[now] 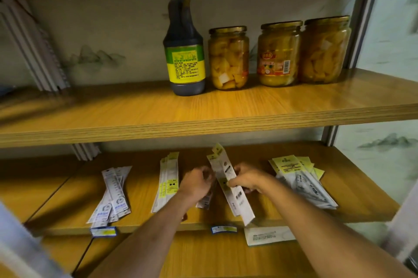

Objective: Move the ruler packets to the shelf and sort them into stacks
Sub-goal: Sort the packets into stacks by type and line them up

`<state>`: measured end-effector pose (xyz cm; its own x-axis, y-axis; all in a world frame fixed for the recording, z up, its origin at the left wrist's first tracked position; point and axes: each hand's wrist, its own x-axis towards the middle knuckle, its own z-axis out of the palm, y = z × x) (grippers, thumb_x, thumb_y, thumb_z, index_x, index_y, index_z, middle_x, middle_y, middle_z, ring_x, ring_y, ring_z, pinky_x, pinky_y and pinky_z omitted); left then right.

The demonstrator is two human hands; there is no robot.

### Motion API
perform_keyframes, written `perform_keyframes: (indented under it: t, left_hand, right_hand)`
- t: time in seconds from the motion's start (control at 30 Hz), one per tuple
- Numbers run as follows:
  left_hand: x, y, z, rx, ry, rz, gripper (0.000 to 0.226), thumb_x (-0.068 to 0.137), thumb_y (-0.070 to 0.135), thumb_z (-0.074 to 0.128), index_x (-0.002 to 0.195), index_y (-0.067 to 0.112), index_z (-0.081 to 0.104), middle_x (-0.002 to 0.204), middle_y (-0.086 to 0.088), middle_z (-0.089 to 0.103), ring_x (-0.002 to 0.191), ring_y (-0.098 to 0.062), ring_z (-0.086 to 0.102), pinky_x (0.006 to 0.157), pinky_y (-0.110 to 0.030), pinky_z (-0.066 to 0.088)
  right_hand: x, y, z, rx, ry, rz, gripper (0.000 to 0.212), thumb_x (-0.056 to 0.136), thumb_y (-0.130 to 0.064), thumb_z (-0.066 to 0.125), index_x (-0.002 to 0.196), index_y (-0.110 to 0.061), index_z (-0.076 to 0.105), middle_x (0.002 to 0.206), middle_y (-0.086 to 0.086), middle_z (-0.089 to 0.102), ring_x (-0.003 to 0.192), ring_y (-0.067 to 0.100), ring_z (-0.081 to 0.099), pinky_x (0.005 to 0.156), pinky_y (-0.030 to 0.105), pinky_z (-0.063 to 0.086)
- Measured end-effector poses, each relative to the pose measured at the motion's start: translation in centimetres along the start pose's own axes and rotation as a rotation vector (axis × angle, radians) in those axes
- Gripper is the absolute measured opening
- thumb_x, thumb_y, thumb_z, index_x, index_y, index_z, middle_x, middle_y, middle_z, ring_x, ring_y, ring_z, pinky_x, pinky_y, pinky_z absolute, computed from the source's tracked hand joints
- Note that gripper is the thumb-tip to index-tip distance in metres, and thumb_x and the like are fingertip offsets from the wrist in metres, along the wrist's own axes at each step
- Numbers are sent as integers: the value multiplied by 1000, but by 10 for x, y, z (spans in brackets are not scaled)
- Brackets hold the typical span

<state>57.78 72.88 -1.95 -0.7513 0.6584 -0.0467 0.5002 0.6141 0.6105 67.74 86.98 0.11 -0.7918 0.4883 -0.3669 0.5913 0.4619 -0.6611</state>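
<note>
**Dim, warm light and a warped wide-angle view**

Light is low and yellowish. The upper shelf (226,108) throws a shadow over the back of the lower shelf (339,187), and dark streaks cross the left boards. The wide lens bows the shelf edges. The hands and the corners are blurred; the jars (280,51) have soft highlights.

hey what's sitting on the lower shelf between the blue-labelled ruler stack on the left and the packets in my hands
A stack of yellow-labelled ruler packets, seen in the head view, partly hidden behind your left hand.
</note>
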Motion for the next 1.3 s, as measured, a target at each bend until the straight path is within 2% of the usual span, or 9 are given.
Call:
perform_keyframes:
  t: [0.13,0.33,0.47,0.6,0.73,0.9,0.97,1.13,1.3]
  left_hand:
    - [-1,7,-7,-464,-109,-39,35,97,47,51,114,21,67,105,-1,74,93,-18,71,87,-40,58]
    - [-11,7,-23,-692,-156,-57,30,98,39,55,107,13,67,92,-6,75,83,-19,73,77,-29,59]
    - [-15,-5,-34,-721,-139,-110,21,99,28,56,111,14,65,98,-9,74,85,-20,73,74,-32,60]
    - [-6,-30,-52,-649,-11,-234,24,101,15,49,121,12,61,106,-13,70,97,-29,69,88,-45,57]
    - [-2,-58,-79,-557,26,-285,30,95,13,61,125,11,60,105,-11,70,96,-26,69,83,-40,58]
    - [-1,-78,-81,-388,95,-245,48,88,21,71,132,10,54,113,-7,67,94,-20,66,75,-30,56]
    - [2,-83,-76,-269,127,-218,48,87,30,73,128,11,57,115,-5,67,96,-18,64,81,-30,54]
    - [2,-93,-71,5,61,-170,40,89,42,66,124,24,60,115,4,68,88,-8,59,74,-21,46]
    - [4,-105,-73,54,24,-145,51,87,48,66,130,26,51,111,9,65,99,-9,62,85,-28,52]
  right_hand:
    - [3,-17,8,-67,197,-156,34,82,-27,70,114,-21,62,112,3,69,99,20,65,84,34,55]
    - [3,-44,26,-191,285,-273,26,84,-24,64,109,-22,64,105,3,68,94,20,65,75,29,55]
    - [6,-52,40,-152,184,-348,32,78,-25,68,110,-23,66,106,2,69,92,18,66,77,30,56]
    - [8,-51,44,-84,96,-339,52,83,-40,69,131,-27,53,117,-3,64,96,11,60,72,22,48]
    - [17,-25,33,-273,195,-111,51,87,-44,65,129,-20,51,130,5,54,118,23,53,93,34,47]
    - [25,-6,33,-413,218,68,60,77,-52,71,126,-22,54,132,6,50,124,27,46,92,36,45]
    - [29,-11,35,-438,215,99,58,77,-48,72,125,-21,53,132,7,51,124,29,48,90,37,47]
    - [35,-24,31,-507,164,134,46,81,-34,74,119,-14,57,117,5,62,109,22,61,77,29,47]
    - [39,-23,31,-431,96,229,55,84,-36,70,130,-11,52,129,8,58,119,25,56,93,32,46]
